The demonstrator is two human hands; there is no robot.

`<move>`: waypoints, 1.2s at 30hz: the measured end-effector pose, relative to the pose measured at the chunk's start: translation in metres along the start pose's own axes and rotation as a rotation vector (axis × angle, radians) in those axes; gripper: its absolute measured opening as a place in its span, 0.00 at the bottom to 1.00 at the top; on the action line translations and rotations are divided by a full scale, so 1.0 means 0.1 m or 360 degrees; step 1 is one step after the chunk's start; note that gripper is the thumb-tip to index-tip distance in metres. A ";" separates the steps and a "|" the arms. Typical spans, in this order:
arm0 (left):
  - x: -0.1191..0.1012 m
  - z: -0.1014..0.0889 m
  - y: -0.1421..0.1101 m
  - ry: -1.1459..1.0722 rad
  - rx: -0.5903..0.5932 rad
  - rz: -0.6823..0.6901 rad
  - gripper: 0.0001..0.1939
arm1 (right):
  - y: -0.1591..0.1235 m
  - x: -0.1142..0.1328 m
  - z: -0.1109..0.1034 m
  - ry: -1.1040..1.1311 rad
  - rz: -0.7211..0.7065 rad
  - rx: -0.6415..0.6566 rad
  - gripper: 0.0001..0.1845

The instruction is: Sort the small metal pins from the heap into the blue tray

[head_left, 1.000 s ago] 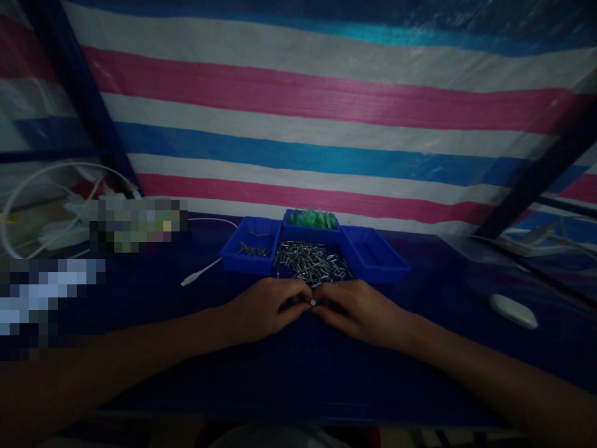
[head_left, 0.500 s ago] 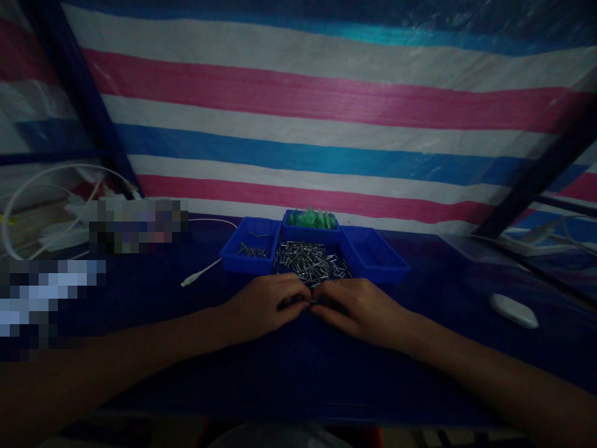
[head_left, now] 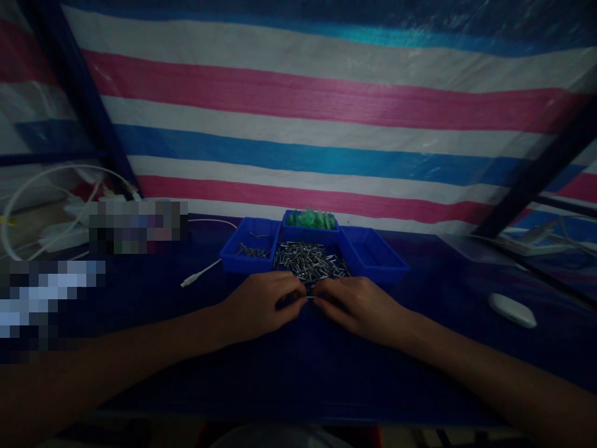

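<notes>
My left hand (head_left: 263, 305) and my right hand (head_left: 359, 305) rest on the dark blue table, fingertips meeting just in front of the trays. Both are pinched round a small metal pin (head_left: 310, 298) held between them. Right behind them lies a pile of metal pins (head_left: 310, 261) in a blue tray. The left blue tray (head_left: 249, 261) holds a few pins. A back tray holds green plastic pieces (head_left: 311, 219). The right blue tray (head_left: 375, 256) looks bare inside.
A white cable end (head_left: 198, 274) lies left of the trays. A white mouse (head_left: 512, 310) sits at the right. Coiled white cables (head_left: 51, 199) are at far left. A striped tarp (head_left: 326, 124) hangs behind the table.
Both hands have crept slightly toward the trays. The bright round end of the pin seen a second ago is now turned and mostly hidden between the fingertips.
</notes>
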State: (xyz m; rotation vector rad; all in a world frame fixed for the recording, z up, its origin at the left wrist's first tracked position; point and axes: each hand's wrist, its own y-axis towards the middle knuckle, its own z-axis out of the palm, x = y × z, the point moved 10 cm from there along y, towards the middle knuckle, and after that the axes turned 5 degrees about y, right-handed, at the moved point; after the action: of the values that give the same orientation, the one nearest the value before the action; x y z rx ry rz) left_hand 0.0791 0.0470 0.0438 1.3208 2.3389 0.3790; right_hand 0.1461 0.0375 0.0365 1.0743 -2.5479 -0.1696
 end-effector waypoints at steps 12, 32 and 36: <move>-0.18 0.05 -0.02 0.0316 0.0038 0.0279 0.11 | -0.01 0.00 0.10 0.0095 0.0035 0.0121 0.04; -0.04 0.24 0.04 -0.0267 0.0273 0.0033 0.05 | -0.01 0.04 0.06 0.0568 0.0016 0.0079 0.04; -0.03 0.28 0.03 -0.0255 0.0299 0.0033 0.05 | -0.01 0.02 0.06 0.0549 0.0009 0.0092 0.04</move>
State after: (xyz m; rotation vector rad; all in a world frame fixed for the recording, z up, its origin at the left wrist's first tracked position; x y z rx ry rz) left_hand 0.0963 0.0470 0.0219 1.4058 2.2719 0.0574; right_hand 0.1426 0.0353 0.0313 1.0178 -2.2573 0.0856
